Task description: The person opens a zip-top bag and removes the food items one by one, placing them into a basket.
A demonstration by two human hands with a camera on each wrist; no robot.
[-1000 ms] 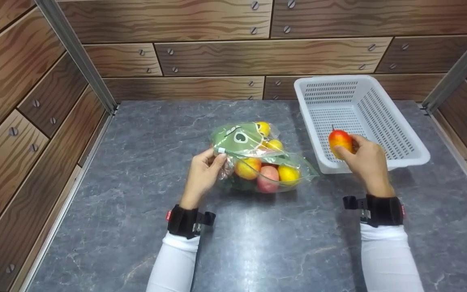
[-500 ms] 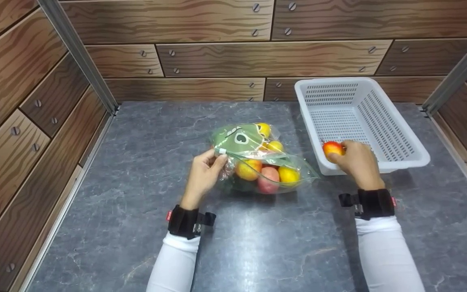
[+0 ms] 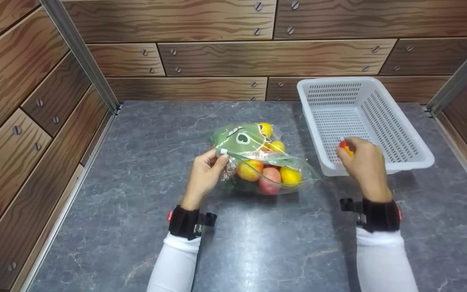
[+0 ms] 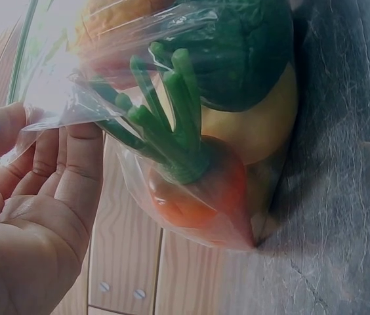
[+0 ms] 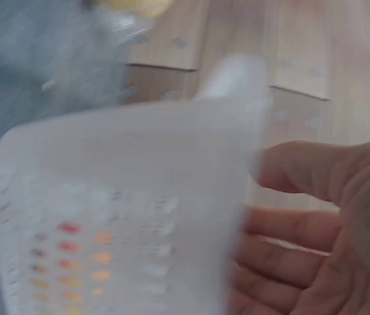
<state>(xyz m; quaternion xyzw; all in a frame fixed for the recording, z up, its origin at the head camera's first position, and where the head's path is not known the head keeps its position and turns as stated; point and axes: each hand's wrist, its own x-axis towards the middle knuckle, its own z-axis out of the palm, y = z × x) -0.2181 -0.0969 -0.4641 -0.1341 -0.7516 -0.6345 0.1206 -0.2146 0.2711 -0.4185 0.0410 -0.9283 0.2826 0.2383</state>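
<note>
In the head view my left hand (image 3: 204, 176) pinches the clear, green-printed zip bag (image 3: 243, 138) by its slider end. Yellow and red fruits (image 3: 270, 180) lie inside. The left wrist view shows an orange-red vegetable with green stalks (image 4: 198, 190) and a dark green one (image 4: 241, 59) through the film. Over the front left of the white basket (image 3: 416, 156), my right hand (image 3: 365, 166) has thumb and fingers apart. Below them, partly hidden, is a red-yellow fruit (image 3: 346, 148), whose colours show through the basket's slots in the right wrist view.
The basket stands at the back right of the grey marbled table (image 3: 156, 134), to the right of the bag. Wood-patterned panels (image 3: 213, 56) enclose the back and sides, with metal posts at the corners.
My right hand first lowered the red-yellow fruit into the basket's front left, then let go of it and drew slightly right and back. The left hand keeps its hold on the bag.
</note>
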